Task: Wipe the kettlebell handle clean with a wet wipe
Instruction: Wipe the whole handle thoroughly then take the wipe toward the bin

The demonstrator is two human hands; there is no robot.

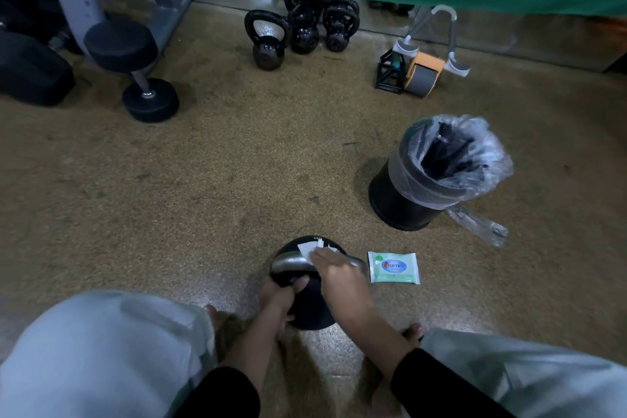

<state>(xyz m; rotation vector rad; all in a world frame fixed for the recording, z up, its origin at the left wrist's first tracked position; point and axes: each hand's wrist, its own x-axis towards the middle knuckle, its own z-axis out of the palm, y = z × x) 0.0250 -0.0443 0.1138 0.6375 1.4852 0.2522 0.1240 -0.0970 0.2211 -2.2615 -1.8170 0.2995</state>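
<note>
Head view: I'm crouching over the kettlebell (307, 305), which is sitting on the floor (237, 180) between my feet w/ its handle (290, 264) facing up at me. My L hand (276, 297) is bracing it, fingers (300, 281) curling round the near leg of the handle. My R hand (337, 273) is lying over the right part of the handle, fingers folding down on the wet wipe (310, 249) & pressing it onto the metal; a white corner of the wipe is sticking out past my fingertips on the far side. The wipes pack (393, 267) is lying flat just right of the kettlebell, so the getting-a-wipe step is done & I'm judging the wiping itself as under way, prob around the middle. The left span of the handle is showing bare & shiny; I can't tell from here if it's clean yet. As I'm reading it, that span, both legs & the bit hiding under my L hand are waiting for a pass. After that I'm prob binning the wipe: the lined bin (437, 173) is standing well apart, further out to my right.
</note>
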